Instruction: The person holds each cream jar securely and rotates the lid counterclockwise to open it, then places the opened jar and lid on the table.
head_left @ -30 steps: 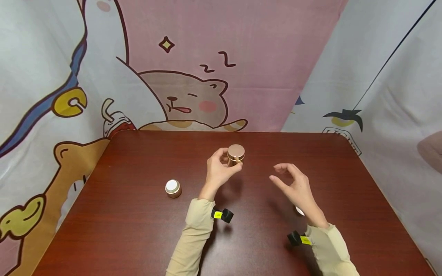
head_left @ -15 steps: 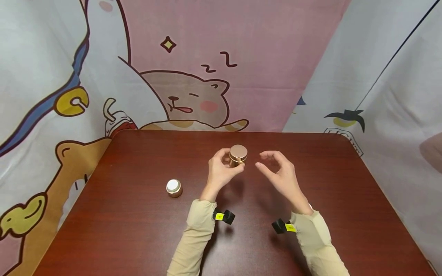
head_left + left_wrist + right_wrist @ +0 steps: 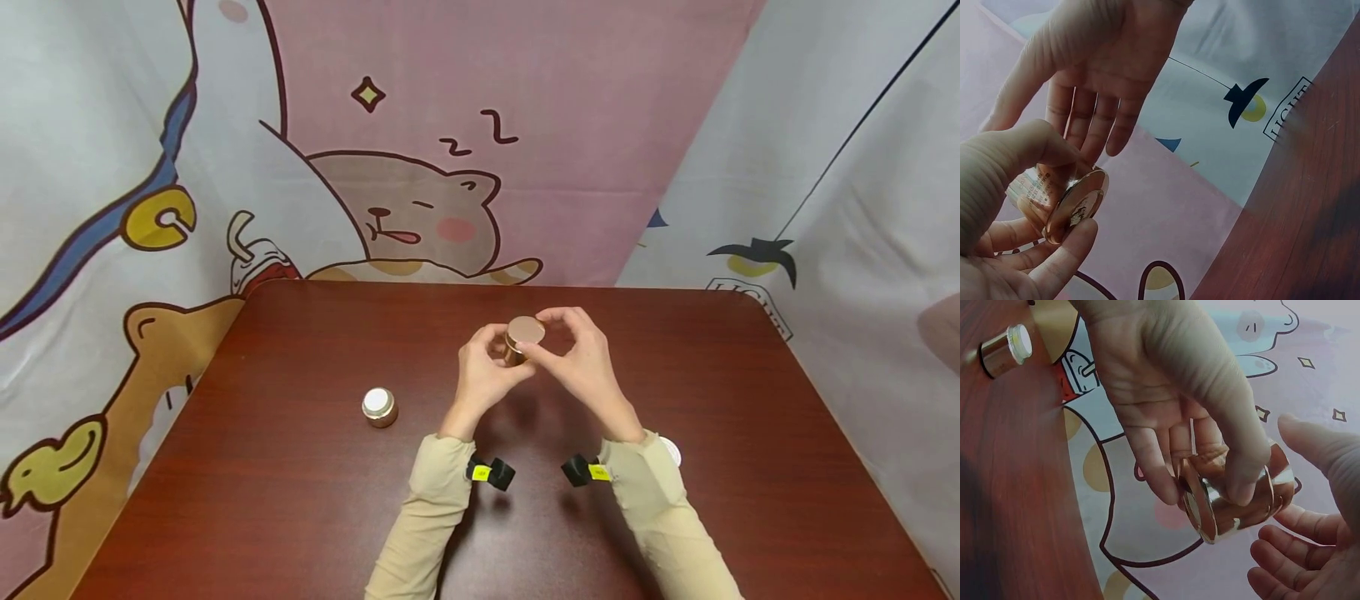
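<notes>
A gold jar with a shiny pinkish-gold cap [image 3: 527, 329] is held upright above the table. My left hand [image 3: 480, 379] grips its side between thumb and fingers. My right hand [image 3: 588, 362] has come up to the cap from the right, thumb in front and fingers behind. In the right wrist view, the right thumb [image 3: 1313, 440] stands a little off the gold jar [image 3: 1235, 494], and the right fingers lie close below it; contact is unclear. The jar's round base and some print on its side [image 3: 1034, 187] show in the left wrist view.
A smaller gold jar with a white top [image 3: 378, 407] stands on the brown table [image 3: 300, 500] to the left. Partly behind the right sleeve lies a round white object [image 3: 671, 451]. A cartoon-printed cloth [image 3: 585, 167] hangs past the table's far edge.
My right hand has moved left and slightly up, from apart on the right to around the cap. The left hand still holds the gold jar in nearly the same place.
</notes>
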Tool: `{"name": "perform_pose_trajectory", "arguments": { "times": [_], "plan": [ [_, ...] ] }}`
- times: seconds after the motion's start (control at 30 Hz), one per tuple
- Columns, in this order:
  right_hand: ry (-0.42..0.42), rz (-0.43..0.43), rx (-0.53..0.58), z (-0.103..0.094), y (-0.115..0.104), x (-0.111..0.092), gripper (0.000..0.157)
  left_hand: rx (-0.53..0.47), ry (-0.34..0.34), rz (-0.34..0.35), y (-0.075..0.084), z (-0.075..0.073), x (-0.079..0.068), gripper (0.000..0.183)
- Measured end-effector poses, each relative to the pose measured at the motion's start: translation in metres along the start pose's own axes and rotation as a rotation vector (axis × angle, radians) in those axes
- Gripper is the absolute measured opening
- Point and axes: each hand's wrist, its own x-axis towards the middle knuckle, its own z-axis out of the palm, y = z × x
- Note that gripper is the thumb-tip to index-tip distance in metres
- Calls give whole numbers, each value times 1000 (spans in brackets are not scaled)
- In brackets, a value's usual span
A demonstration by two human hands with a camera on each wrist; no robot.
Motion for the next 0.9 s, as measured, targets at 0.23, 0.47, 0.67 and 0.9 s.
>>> {"name": "perform_pose_trajectory", "arguments": {
  "times": [0.23,0.47,0.67,0.9],
  "plan": [
    [-2,-16,2,5,-1,4,47,2,1,12,4,-1,-1,40],
    [-28,-17,10,5,1,11,41,-55,-9,6,4,-2,0,38],
    [-32,-48,60,4,2,13,38,-108,-17,19,2,-4,0,38],
    [-114,-105,149,-3,7,14,35,-138,-87,12,2,-10,0,35]
  ]
}}
